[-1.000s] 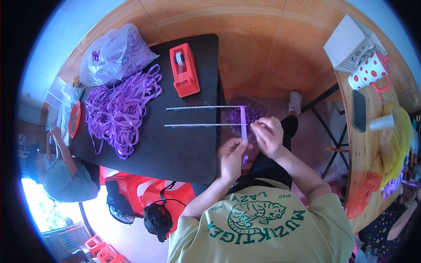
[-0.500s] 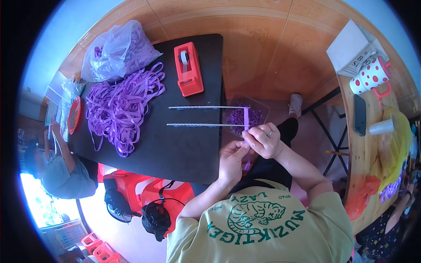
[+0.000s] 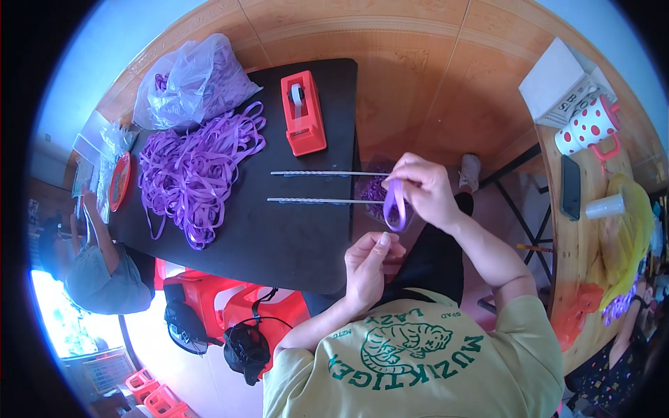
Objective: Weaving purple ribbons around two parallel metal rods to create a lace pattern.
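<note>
My right hand point(image 3: 424, 189) is closed at the free ends of two thin metal rods point(image 3: 306, 200), pinching a looped purple ribbon point(image 3: 396, 209) that hangs toward me. The rods lie parallel on the black table point(image 3: 293, 244) and jut past its right edge; my fingers cover the far rod's tip. Just below the loop, my left hand point(image 3: 367, 268) has its fingers curled and its thumb up against them. Whatever it may hold is hidden. Under the rod ends, beyond the table edge, a clear container point(image 3: 376, 189) holds purple ribbon pieces, partly behind my right hand.
A tangled purple ribbon heap point(image 3: 188, 177) lies left on the table, before a plastic bag point(image 3: 191, 83) of more ribbon. A red tape dispenser point(image 3: 304, 115) stands at the back. On the right, a wooden table point(image 3: 547, 306) bears a dotted mug point(image 3: 589, 125) and a phone point(image 3: 571, 187). Another person point(image 3: 104, 275) sits far left.
My right hand has moved up and over the rod ends, lifting the ribbon into a loop. My left hand has drawn slightly down, apart from the right.
</note>
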The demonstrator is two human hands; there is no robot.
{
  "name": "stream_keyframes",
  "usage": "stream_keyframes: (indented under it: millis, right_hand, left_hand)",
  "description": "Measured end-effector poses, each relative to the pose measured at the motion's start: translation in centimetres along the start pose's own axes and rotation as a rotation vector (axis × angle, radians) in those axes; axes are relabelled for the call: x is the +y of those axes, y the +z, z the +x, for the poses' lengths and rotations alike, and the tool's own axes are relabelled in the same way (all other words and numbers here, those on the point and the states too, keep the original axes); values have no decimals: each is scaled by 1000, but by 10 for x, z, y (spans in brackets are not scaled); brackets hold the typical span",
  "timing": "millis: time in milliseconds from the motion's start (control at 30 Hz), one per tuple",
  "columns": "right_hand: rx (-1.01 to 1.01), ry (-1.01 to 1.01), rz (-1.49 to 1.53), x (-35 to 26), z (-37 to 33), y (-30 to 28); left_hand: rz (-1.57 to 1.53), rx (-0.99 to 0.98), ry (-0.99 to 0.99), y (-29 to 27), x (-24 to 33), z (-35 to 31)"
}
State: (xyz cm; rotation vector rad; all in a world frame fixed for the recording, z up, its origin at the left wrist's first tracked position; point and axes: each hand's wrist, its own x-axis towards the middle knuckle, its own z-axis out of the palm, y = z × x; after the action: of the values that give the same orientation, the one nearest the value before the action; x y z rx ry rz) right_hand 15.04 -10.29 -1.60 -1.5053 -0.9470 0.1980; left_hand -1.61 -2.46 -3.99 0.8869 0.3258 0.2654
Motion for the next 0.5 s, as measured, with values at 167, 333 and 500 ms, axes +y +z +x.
stream_keyframes:
  millis: [167, 333, 500]
  right_hand:
    - [86, 376, 474, 28, 27, -9]
    - [203, 751, 660, 52, 34, -10]
    - [300, 833, 737, 70, 30, 1]
  left_hand:
    - [189, 127, -108, -22, -34, 18]
    - [272, 124, 95, -31, -47, 57]
    - [332, 205, 502, -19, -57, 100]
